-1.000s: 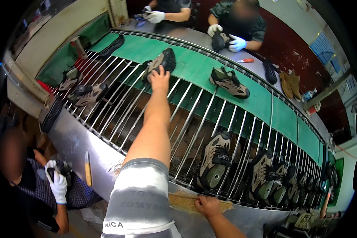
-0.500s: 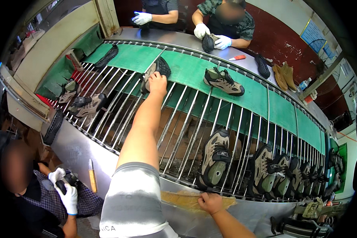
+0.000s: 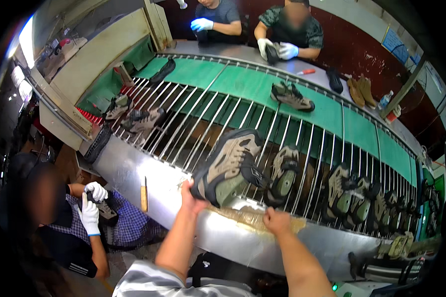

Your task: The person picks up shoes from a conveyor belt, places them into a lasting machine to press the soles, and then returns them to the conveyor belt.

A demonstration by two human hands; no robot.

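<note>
A tan and black lace-up shoe with an olive opening is held up by my left hand, closed at its lower end. The sole faces left, and the shoe is tilted over the conveyor's near edge. My right hand is curled into a fist on the yellow-taped metal edge; whatever its fingers may hold is hidden. Just beyond that hand, a similar shoe rests on the metal rods. Farther right, several more such shoes stand in a row on the rods.
A green belt strip runs along the conveyor's far side, carrying a shoe and a black sole. Two shoes lie at the left end. A wooden-handled knife lies on the near metal ledge. Gloved co-workers handle footwear across and at left.
My left hand has drawn back from the far belt to the near edge, bringing the shoe along. My right hand remains a fist at the edge. The view has shifted.
</note>
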